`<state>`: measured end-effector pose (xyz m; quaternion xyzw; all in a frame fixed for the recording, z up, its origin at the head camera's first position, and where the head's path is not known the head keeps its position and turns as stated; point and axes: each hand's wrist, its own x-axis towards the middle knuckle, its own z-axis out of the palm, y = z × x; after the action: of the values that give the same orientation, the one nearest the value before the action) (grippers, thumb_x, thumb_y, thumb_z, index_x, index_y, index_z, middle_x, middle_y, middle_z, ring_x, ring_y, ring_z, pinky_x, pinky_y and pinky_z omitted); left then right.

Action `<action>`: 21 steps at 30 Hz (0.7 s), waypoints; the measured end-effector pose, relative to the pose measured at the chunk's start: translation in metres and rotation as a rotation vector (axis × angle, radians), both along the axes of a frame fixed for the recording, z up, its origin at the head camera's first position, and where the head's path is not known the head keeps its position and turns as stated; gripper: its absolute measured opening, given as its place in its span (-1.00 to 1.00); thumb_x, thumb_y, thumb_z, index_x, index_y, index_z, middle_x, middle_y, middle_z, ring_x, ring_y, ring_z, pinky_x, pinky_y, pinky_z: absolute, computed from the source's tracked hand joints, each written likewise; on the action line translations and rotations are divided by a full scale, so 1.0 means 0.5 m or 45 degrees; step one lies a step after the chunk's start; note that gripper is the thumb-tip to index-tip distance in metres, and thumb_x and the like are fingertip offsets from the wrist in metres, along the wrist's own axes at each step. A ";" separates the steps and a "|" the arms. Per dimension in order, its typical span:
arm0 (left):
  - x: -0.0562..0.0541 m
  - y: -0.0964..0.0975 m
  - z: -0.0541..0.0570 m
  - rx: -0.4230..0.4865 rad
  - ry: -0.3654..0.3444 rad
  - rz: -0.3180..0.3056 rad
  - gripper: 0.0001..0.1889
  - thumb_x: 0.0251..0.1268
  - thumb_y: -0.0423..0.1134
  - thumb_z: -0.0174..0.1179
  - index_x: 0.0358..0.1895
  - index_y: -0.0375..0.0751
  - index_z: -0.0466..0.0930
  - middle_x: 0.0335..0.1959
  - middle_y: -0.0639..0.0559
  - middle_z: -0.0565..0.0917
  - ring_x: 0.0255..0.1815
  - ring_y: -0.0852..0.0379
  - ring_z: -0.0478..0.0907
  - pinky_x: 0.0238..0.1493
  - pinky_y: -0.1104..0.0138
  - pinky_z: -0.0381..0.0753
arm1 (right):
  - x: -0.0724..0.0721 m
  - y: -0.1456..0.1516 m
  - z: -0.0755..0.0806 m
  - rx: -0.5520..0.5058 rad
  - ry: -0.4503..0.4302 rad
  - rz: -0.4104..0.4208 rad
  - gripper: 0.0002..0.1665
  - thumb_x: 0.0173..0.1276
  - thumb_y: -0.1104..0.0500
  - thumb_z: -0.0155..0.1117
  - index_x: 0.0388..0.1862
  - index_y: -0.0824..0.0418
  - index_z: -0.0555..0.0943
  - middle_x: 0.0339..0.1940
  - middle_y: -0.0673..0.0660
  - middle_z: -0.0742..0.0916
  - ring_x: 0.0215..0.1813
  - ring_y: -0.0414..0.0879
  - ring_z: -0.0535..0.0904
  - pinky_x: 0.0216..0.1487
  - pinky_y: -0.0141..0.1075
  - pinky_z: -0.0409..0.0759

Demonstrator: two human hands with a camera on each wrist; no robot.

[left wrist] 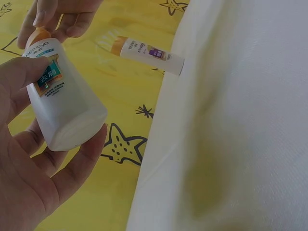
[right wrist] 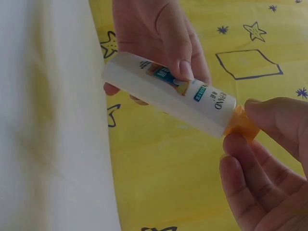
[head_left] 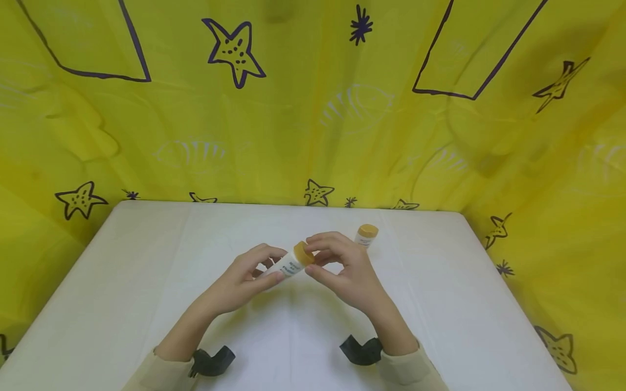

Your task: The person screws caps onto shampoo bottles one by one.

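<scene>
A small white bottle [left wrist: 67, 108] with an orange cap and a green label is held tilted above the table. My left hand [head_left: 246, 279] grips its body, thumb pressed over the label and fingers wrapped behind. At the cap [right wrist: 242, 124], my right hand [head_left: 347, 271] pinches with thumb and forefinger, as the right wrist view shows. The other right fingers curl loosely below. Just beyond the right hand, a second white bottle [head_left: 365, 235] with an orange cap stands upright on the table; its purple label shows in the left wrist view.
The white-covered table [head_left: 122, 260] reaches back to a yellow curtain [head_left: 288, 125] printed with starfish and fish. More curtain hangs at both sides. A black wrist mount [head_left: 213, 361] sits at the left cuff and another black mount [head_left: 361, 350] at the right.
</scene>
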<state>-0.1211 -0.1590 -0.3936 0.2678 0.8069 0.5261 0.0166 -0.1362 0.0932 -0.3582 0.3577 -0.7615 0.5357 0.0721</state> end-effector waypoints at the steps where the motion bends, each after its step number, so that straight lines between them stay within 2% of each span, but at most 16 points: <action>1: 0.000 0.000 0.000 0.001 -0.002 -0.001 -0.72 0.44 -0.17 0.22 0.15 0.13 0.57 -0.01 0.17 0.61 -0.05 0.08 0.49 -0.13 0.23 0.68 | 0.000 0.000 0.000 0.000 -0.001 0.002 -0.67 0.23 0.31 0.47 -0.02 0.18 0.68 0.08 0.10 0.70 -0.13 -0.08 0.72 -0.08 -0.22 0.72; 7: 0.001 0.001 -0.001 0.011 0.010 -0.012 -0.73 0.44 -0.19 0.21 0.15 0.10 0.57 -0.02 0.14 0.61 -0.05 0.07 0.49 -0.14 0.23 0.68 | 0.002 0.000 0.001 0.020 0.037 0.006 -0.63 0.21 0.42 0.43 0.01 0.25 0.67 0.10 0.20 0.69 -0.19 -0.04 0.73 -0.11 -0.23 0.72; 11: 0.003 0.003 0.000 0.003 0.001 -0.012 -0.72 0.44 -0.16 0.22 0.15 0.18 0.56 -0.02 0.20 0.61 -0.04 0.09 0.48 -0.13 0.24 0.67 | 0.000 -0.001 -0.001 0.034 0.056 -0.008 -0.62 0.17 0.48 0.42 -0.01 0.30 0.67 0.08 0.25 0.69 -0.23 -0.01 0.73 -0.15 -0.22 0.73; 17: 0.007 0.007 0.003 -0.007 0.005 -0.017 -0.70 0.42 -0.14 0.23 0.16 0.22 0.55 -0.02 0.24 0.59 -0.04 0.10 0.48 -0.10 0.21 0.68 | -0.001 0.001 0.001 0.037 0.073 0.013 -0.66 0.22 0.38 0.45 -0.01 0.26 0.68 0.05 0.20 0.70 -0.22 -0.08 0.73 -0.19 -0.27 0.72; 21: 0.007 0.009 0.005 -0.015 0.011 -0.010 -0.70 0.42 -0.12 0.24 0.17 0.22 0.55 -0.03 0.25 0.59 -0.04 0.11 0.49 -0.10 0.20 0.68 | -0.002 0.004 0.002 0.054 0.062 0.007 -0.69 0.27 0.27 0.44 0.00 0.15 0.70 0.06 0.08 0.71 -0.09 -0.13 0.69 -0.19 -0.29 0.71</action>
<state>-0.1174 -0.1542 -0.3913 0.2734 0.8089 0.5202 0.0167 -0.1372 0.0953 -0.3573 0.3742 -0.7696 0.5109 0.0814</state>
